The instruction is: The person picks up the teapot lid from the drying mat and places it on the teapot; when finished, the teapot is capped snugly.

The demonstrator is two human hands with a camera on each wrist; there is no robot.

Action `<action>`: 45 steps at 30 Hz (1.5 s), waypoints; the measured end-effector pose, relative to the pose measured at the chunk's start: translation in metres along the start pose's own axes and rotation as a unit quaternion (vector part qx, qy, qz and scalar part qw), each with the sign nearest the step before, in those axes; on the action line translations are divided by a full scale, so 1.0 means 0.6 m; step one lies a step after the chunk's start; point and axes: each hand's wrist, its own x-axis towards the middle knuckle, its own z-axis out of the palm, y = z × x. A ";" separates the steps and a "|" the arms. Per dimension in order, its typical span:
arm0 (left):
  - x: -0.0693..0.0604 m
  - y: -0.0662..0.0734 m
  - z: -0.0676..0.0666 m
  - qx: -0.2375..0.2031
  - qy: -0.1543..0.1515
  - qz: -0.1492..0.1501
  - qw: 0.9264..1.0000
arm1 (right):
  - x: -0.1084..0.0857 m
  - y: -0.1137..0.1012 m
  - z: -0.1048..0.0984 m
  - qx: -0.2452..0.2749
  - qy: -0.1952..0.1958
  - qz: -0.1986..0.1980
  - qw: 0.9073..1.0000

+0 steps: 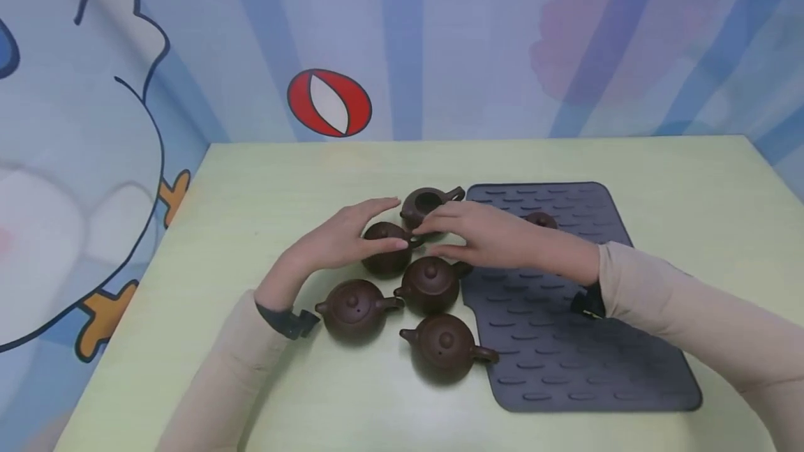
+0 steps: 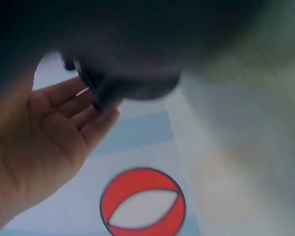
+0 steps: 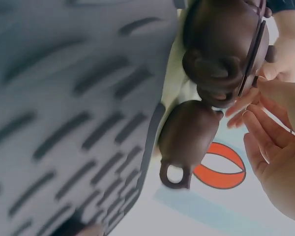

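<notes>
Several dark brown clay teapots stand close together on a table. My left hand (image 1: 333,236) is spread round the left side of a lidded teapot (image 1: 380,261), thumb over its front; whether it touches is unclear. Opposite, my right hand (image 1: 486,234) has its fingers reaching left with a gap from the thumb, between a lidless teapot (image 1: 414,206) at the back and another lidded teapot (image 1: 433,291). In the right wrist view its fingers (image 3: 265,135) look loose beside the pots. Two more lidded teapots, one on the left (image 1: 353,312) and one in front (image 1: 442,351), stand nearer me.
A dark grey ridged mat (image 1: 584,361) lies on the right of the pale green table (image 1: 301,173). A small brown lid (image 1: 541,220) rests on it, partly behind the right forearm. A wall with a red and white ball picture (image 1: 329,102) rises behind.
</notes>
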 end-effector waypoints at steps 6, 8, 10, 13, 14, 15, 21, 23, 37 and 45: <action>0.022 0.026 -0.011 0.022 -0.010 0.009 1.000 | -0.038 0.007 -0.015 -0.023 0.016 0.005 1.000; 0.024 0.030 -0.018 0.030 -0.022 0.003 0.999 | -0.052 0.013 -0.016 -0.022 0.023 0.015 0.999; 0.021 0.031 -0.024 0.034 -0.045 -0.004 0.998 | -0.069 0.021 -0.017 -0.023 0.027 0.028 0.999; 0.012 0.031 -0.031 0.034 -0.081 -0.012 0.996 | -0.092 0.031 -0.019 -0.023 0.033 0.047 0.998; 0.009 0.031 -0.033 0.035 -0.090 -0.014 0.995 | -0.099 0.035 -0.019 -0.024 0.035 0.052 0.998; 0.008 0.031 -0.035 0.038 -0.097 -0.015 0.994 | -0.106 0.038 -0.020 -0.026 0.036 0.058 0.997; 0.024 0.038 -0.048 0.083 -0.089 -0.005 0.993 | -0.137 0.054 -0.024 -0.046 0.043 0.090 0.994; 0.037 0.040 -0.052 0.095 -0.091 -0.004 0.991 | -0.143 0.057 -0.025 -0.059 0.045 0.095 0.993; 0.114 0.016 -0.030 0.130 -0.131 -0.024 0.983 | -0.163 0.102 -0.010 -0.087 0.042 0.127 0.987; 0.119 0.020 -0.021 0.128 -0.113 -0.023 0.985 | -0.166 0.116 -0.003 -0.066 0.060 0.119 0.989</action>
